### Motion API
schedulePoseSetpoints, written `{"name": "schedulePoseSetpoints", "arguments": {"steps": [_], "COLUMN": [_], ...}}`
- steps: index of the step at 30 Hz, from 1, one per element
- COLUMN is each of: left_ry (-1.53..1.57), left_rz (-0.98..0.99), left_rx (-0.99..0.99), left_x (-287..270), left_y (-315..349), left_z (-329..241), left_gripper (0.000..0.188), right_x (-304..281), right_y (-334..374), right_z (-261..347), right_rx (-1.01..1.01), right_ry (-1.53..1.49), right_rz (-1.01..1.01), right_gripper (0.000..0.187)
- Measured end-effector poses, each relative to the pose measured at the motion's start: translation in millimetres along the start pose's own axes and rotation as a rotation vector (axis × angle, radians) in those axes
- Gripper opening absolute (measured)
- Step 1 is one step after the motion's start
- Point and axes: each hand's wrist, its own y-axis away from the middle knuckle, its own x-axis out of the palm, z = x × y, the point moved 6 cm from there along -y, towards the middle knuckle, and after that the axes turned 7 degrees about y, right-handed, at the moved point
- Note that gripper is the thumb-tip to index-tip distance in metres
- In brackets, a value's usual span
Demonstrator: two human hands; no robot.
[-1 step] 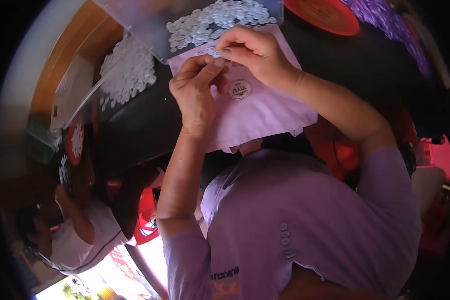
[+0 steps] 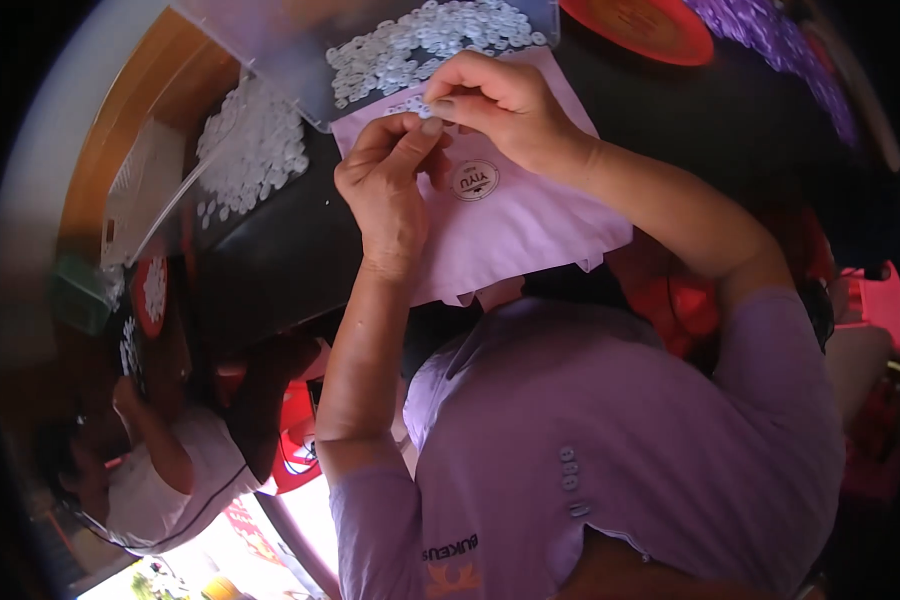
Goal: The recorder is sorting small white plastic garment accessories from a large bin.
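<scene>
Head view: left hand point(image 2: 390, 190) and right hand point(image 2: 505, 105) meet at the far edge of the lilac garment point(image 2: 530, 215) on the dark tabletop point(image 2: 280, 260). Both grips pinch one small white button point(image 2: 425, 108). Judgement: press the cloth flat and steady the button. Loose buttons point(image 2: 420, 40) lie just beyond.

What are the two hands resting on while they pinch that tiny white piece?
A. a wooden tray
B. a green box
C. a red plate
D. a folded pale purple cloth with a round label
D: the left hand and right hand meet over the pale purple cloth, pinching a small white button near the round label.
</scene>
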Motion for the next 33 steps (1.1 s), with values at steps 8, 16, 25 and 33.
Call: {"name": "schedulePoseSetpoints", "arguments": {"steps": [8,16,25,33], "left_ry": [-0.027,0.025,-0.025,-0.072], "left_rz": [-0.048,-0.064,-0.05,-0.051], "left_rx": [0.077,0.043,0.023,0.048], "left_x": [-2,-7,-6,-6], "left_y": [1,2,3,3], "left_z": [-1,-1,0,1], "left_gripper": [0.012,0.013,0.014,0.013], "right_x": [1,-6,-1,1], "right_y": [1,-2,0,2], "right_z": [0,5,2,4], "right_rx": [-0.011,-0.017,-0.152,-0.171], "right_ry": [0.101,0.21,0.379,0.466], "right_rz": [0.075,0.017,0.021,0.046], "right_gripper": [0.003,0.005,0.007,0.008]}}
